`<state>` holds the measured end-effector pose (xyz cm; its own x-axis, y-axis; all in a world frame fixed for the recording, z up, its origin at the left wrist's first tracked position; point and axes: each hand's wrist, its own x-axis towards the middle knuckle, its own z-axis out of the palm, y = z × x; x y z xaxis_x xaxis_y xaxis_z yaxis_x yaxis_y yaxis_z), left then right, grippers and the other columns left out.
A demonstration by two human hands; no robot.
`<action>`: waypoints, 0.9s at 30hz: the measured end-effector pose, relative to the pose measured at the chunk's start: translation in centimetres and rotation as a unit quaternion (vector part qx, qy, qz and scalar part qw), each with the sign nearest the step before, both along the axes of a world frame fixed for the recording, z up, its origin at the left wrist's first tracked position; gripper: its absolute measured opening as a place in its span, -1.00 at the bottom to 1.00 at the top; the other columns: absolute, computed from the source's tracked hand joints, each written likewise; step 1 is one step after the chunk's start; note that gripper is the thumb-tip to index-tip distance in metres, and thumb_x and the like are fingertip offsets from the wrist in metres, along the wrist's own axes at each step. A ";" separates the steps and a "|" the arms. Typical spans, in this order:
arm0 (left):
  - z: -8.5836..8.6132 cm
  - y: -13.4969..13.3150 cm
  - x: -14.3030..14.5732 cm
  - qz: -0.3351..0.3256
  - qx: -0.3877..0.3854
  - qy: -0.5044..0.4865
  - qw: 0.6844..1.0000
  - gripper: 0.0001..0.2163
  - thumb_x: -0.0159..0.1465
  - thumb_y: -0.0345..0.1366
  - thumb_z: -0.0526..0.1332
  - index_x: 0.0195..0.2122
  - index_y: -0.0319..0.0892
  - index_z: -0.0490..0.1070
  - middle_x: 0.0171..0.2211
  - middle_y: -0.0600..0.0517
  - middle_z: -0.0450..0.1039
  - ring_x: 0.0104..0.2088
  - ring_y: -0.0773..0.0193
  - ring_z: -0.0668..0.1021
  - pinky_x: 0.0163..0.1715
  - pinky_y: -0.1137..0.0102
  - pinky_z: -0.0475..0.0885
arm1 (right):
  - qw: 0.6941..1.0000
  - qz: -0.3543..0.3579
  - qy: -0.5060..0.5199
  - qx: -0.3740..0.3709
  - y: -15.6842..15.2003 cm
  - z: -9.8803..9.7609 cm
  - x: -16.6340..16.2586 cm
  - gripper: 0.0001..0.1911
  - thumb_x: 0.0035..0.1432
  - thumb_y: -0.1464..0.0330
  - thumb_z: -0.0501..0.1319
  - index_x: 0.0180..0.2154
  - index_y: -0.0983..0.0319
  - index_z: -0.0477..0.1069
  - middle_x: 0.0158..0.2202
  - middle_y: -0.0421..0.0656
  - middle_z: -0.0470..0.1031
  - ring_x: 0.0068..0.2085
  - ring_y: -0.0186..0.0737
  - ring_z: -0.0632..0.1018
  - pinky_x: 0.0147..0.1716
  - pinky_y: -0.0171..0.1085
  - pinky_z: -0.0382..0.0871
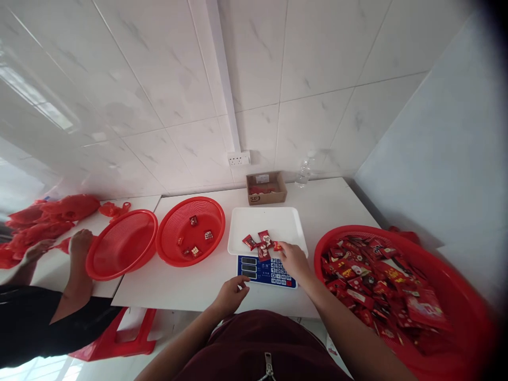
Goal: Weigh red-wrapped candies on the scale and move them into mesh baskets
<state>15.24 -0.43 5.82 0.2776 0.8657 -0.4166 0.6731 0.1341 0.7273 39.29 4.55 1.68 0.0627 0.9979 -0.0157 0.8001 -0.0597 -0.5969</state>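
Note:
My right hand [292,260] reaches over the front right corner of the white scale tray [278,219], fingers pinched on a small red packet [277,246]. Three red packets [257,242] lie on the tray beside it. The scale's blue keypad [266,271] is just below. My left hand [232,293] rests at the table's front edge, left of the keypad, fingers curled with nothing seen in them. A big red tub [472,312] at right is full of red packets [377,288].
A red mesh basket [170,248] holding several packets sits left of the scale; an empty one [119,264] is beside it. Another person's hands [81,241] rest at far left near red bags [47,214]. A cardboard box [266,197] and clear bottle [304,173] stand by the wall.

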 end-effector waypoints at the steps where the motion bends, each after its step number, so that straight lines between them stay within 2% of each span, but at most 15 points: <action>1: 0.0 0.0 0.1 -0.004 -0.002 -0.001 1.000 -0.72 0.15 -0.25 0.10 -0.13 -0.12 0.45 -0.35 0.07 0.47 -0.50 0.35 0.40 -0.40 0.44 0.31 | 1.000 0.019 0.007 -0.002 -0.2 0.2 -0.3 -0.61 0.14 0.44 0.02 -0.01 0.14 0.39 -0.09 -0.10 0.54 -0.06 -0.09 0.48 -0.06 -0.15 0.33; 3: -0.2 0.0 0.1 -0.010 -0.005 -0.003 1.000 -0.70 0.15 -0.23 0.09 -0.11 -0.13 0.44 -0.36 0.07 0.46 -0.49 0.34 0.41 -0.41 0.44 0.31 | 0.999 0.042 0.031 0.009 -0.5 0.7 -0.5 -0.58 0.14 0.44 0.00 0.04 0.18 0.36 -0.01 -0.10 0.50 0.00 -0.10 0.46 -0.01 -0.15 0.32; 5: -0.5 -0.1 0.2 -0.015 -0.011 -0.007 1.000 -0.67 0.14 -0.19 0.08 -0.10 -0.14 0.42 -0.36 0.07 0.45 -0.50 0.34 0.41 -0.43 0.44 0.31 | 0.998 0.030 0.046 0.024 -0.8 1.3 0.2 -0.58 0.15 0.43 0.00 0.04 0.19 0.36 0.02 -0.10 0.48 0.03 -0.11 0.44 0.05 -0.14 0.28; 8: -0.9 -0.1 0.3 -0.026 -0.018 -0.006 0.999 -0.64 0.13 -0.14 0.08 -0.09 -0.14 0.40 -0.36 0.07 0.43 -0.50 0.34 0.42 -0.43 0.43 0.31 | 0.997 -0.037 0.052 0.047 -2.1 1.8 3.3 -0.62 0.16 0.39 0.02 0.00 0.19 0.40 -0.02 -0.08 0.50 0.02 -0.13 0.46 0.08 -0.14 0.27; 11: -1.2 -0.1 0.6 -0.047 -0.021 -0.007 0.999 -0.62 0.12 -0.09 0.07 -0.10 -0.15 0.40 -0.36 0.06 0.44 -0.49 0.32 0.42 -0.40 0.41 0.33 | 0.988 -0.139 0.038 0.057 -4.8 1.6 8.4 -0.64 0.18 0.36 0.00 -0.03 0.21 0.41 -0.04 -0.05 0.51 0.00 -0.13 0.47 0.05 -0.14 0.28; 14: -1.3 -0.1 1.0 -0.067 -0.028 -0.012 0.997 -0.58 0.10 -0.07 0.06 -0.09 -0.17 0.41 -0.35 0.05 0.44 -0.48 0.31 0.43 -0.37 0.39 0.34 | 0.973 -0.232 -0.009 -0.005 -8.9 0.3 13.4 -0.64 0.16 0.39 0.01 -0.03 0.25 0.40 -0.03 0.01 0.49 0.00 -0.11 0.48 0.03 -0.14 0.28; 16: -1.3 0.0 1.3 -0.075 -0.027 -0.012 0.997 -0.57 0.10 -0.06 0.06 -0.10 -0.17 0.42 -0.35 0.05 0.45 -0.48 0.31 0.43 -0.37 0.38 0.35 | 0.964 -0.248 -0.044 -0.083 -11.6 -1.1 15.9 -0.61 0.14 0.39 0.05 0.00 0.30 0.37 -0.04 0.07 0.49 -0.01 -0.05 0.48 -0.01 -0.14 0.29; 19: -1.3 0.2 1.7 -0.083 -0.020 -0.009 0.996 -0.58 0.09 -0.07 0.07 -0.11 -0.17 0.43 -0.35 0.04 0.45 -0.48 0.30 0.44 -0.37 0.38 0.35 | 0.949 -0.247 -0.053 -0.191 -14.6 -3.3 17.7 -0.52 0.10 0.32 0.14 0.07 0.33 0.32 -0.01 0.14 0.46 -0.02 0.04 0.49 -0.07 -0.12 0.31; 21: -1.2 0.3 1.9 -0.088 -0.016 -0.004 0.996 -0.59 0.09 -0.07 0.07 -0.11 -0.16 0.43 -0.35 0.04 0.46 -0.47 0.29 0.45 -0.36 0.37 0.35 | 0.947 -0.237 -0.037 -0.212 -15.6 -4.4 17.9 -0.45 0.06 0.30 0.19 0.10 0.32 0.29 0.01 0.14 0.45 -0.01 0.04 0.49 -0.08 -0.15 0.31; 24: -1.1 0.4 2.0 -0.102 -0.016 0.003 0.995 -0.61 0.10 -0.09 0.08 -0.11 -0.14 0.44 -0.35 0.05 0.47 -0.46 0.29 0.45 -0.35 0.37 0.35 | 0.951 -0.233 -0.020 -0.202 -16.2 -5.2 17.7 -0.38 -0.04 0.35 0.26 0.11 0.25 0.29 -0.02 0.06 0.49 -0.03 -0.02 0.50 -0.10 -0.21 0.31; 27: -1.1 0.4 2.0 -0.118 -0.022 0.006 0.993 -0.59 0.10 -0.08 0.07 -0.09 -0.16 0.43 -0.34 0.04 0.47 -0.46 0.30 0.46 -0.34 0.38 0.36 | 0.948 -0.246 0.007 -0.203 -16.2 -5.3 17.7 -0.56 -0.01 0.41 0.20 -0.01 0.20 0.39 -0.14 -0.04 0.55 -0.14 -0.10 0.55 -0.18 -0.26 0.32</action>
